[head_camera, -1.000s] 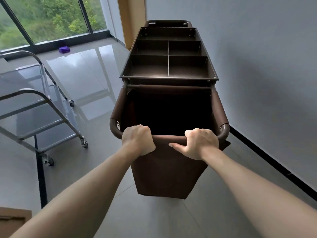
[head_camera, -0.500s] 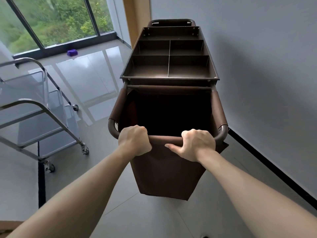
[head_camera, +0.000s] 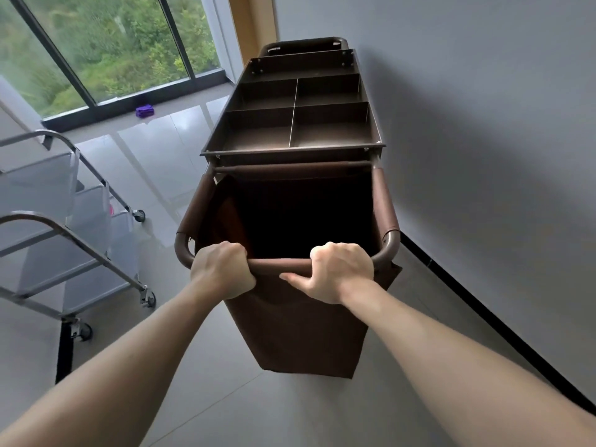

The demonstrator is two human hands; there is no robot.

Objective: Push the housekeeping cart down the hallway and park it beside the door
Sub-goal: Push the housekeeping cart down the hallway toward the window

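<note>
The brown housekeeping cart [head_camera: 300, 133] stands lengthwise in front of me, close along the grey wall on the right. Its top tray is split into several bare compartments, and a dark fabric bag [head_camera: 303, 337] hangs at the near end. My left hand [head_camera: 222, 269] and my right hand [head_camera: 338, 269] are both wrapped around the near handle bar [head_camera: 279, 263], a short gap between them. A wooden door frame [head_camera: 250, 30] shows beyond the cart's far end, at the left of the wall.
A steel trolley [head_camera: 64, 233] with grey shelves and caster wheels stands on the left, about a cart's width away. A large window [head_camera: 106, 43] closes off the far end. A small purple object [head_camera: 144, 111] lies on the glossy floor under it. A black skirting strip [head_camera: 483, 317] runs along the right wall.
The cart and I have rolled forward toward the window. The steel trolley has slid back along my left side. Both hands keep the same grip on the handle.
</note>
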